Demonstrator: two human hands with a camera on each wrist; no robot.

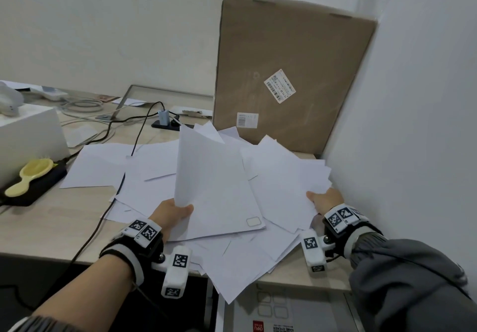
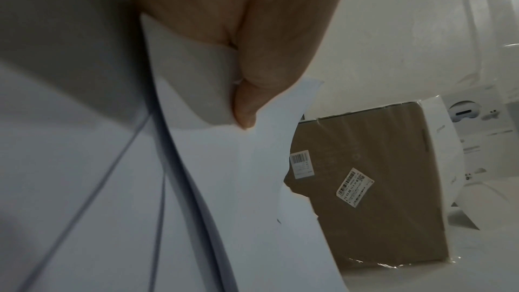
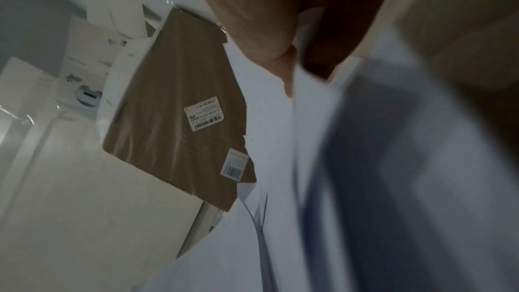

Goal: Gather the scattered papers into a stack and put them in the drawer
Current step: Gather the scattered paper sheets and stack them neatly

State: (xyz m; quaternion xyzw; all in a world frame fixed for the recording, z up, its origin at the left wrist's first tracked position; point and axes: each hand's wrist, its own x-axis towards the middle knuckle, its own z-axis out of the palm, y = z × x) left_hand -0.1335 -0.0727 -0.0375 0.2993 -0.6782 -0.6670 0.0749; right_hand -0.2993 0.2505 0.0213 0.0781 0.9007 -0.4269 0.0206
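Note:
Several white paper sheets (image 1: 216, 184) lie fanned and overlapping across the wooden desk (image 1: 51, 225), some hanging over its front edge. My left hand (image 1: 171, 214) pinches the near-left edge of raised sheets; the left wrist view shows its thumb and fingers (image 2: 247, 88) clamped on the paper (image 2: 213, 174). My right hand (image 1: 324, 198) grips the near-right edge of the sheets at the pile's right side, thumb on top; the right wrist view shows fingers (image 3: 269, 37) curled over paper (image 3: 280, 163). A white drawer unit (image 1: 284, 308) sits below the desk edge.
A tall brown cardboard box (image 1: 291, 73) stands behind the papers, against a white wall (image 1: 413, 99) on the right. A black cable (image 1: 139, 135) crosses the left sheets. A yellow hairbrush (image 1: 29, 176) lies on a dark pad, beside a white box (image 1: 28, 140).

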